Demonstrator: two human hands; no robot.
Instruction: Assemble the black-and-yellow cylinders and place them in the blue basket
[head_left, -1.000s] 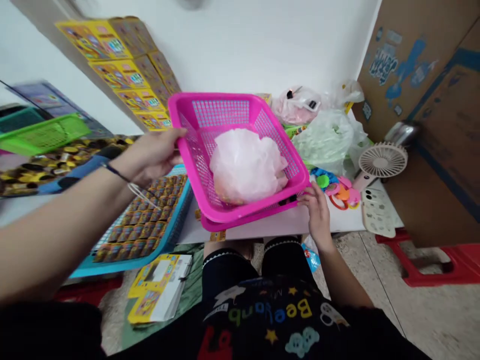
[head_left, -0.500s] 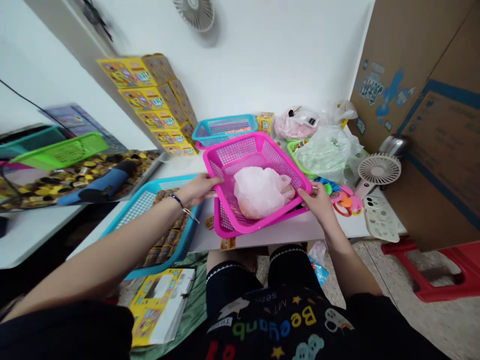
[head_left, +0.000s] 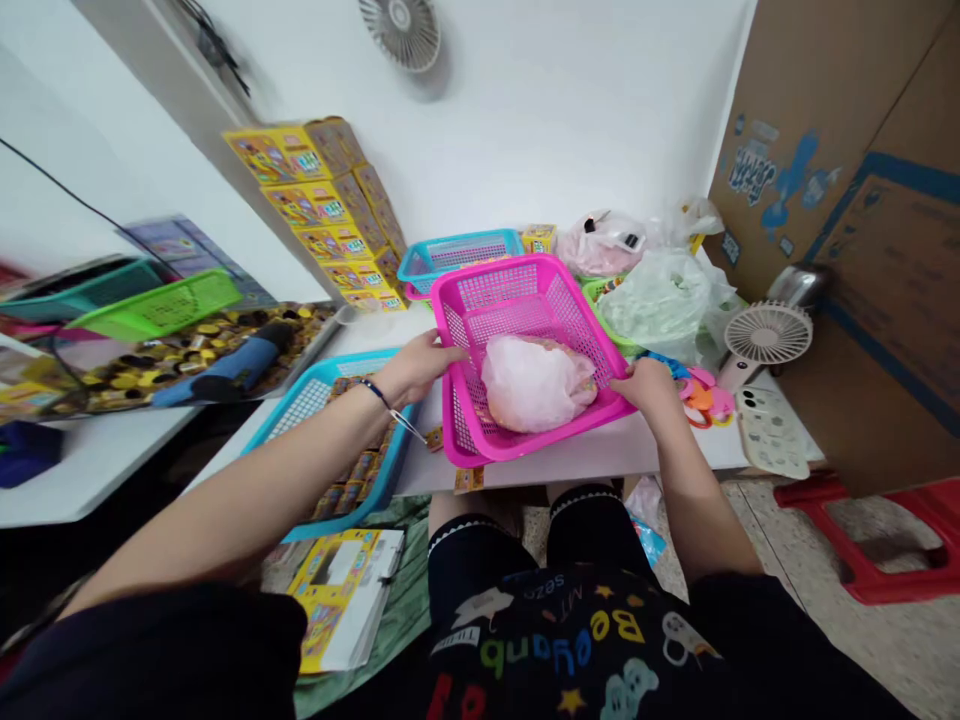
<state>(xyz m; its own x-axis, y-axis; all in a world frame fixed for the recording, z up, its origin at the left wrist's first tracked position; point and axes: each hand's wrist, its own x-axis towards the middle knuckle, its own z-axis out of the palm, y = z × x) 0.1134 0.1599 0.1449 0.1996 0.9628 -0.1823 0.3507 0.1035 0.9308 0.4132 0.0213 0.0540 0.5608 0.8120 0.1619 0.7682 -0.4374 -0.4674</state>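
Note:
A pink plastic basket is held by both its side rims, above a second pink basket that shows at its left and lower edge. Inside the upper one lies a whitish plastic bag with contents I cannot make out. My left hand grips the left rim, thumb on top. At the right rim, my right hand is closed on the corner. A blue basket with rows of small packed pieces stands left of the pink ones, partly under my left forearm.
Behind are a blue basket and stacked yellow boxes. To the right lie plastic bags, a small fan, scissors and a phone-like case. A red stool stands on the floor.
The upper pink basket has turned nearly into line with the lower one and now covers more of it. Both hands have moved with its rims. The view has shifted slightly.

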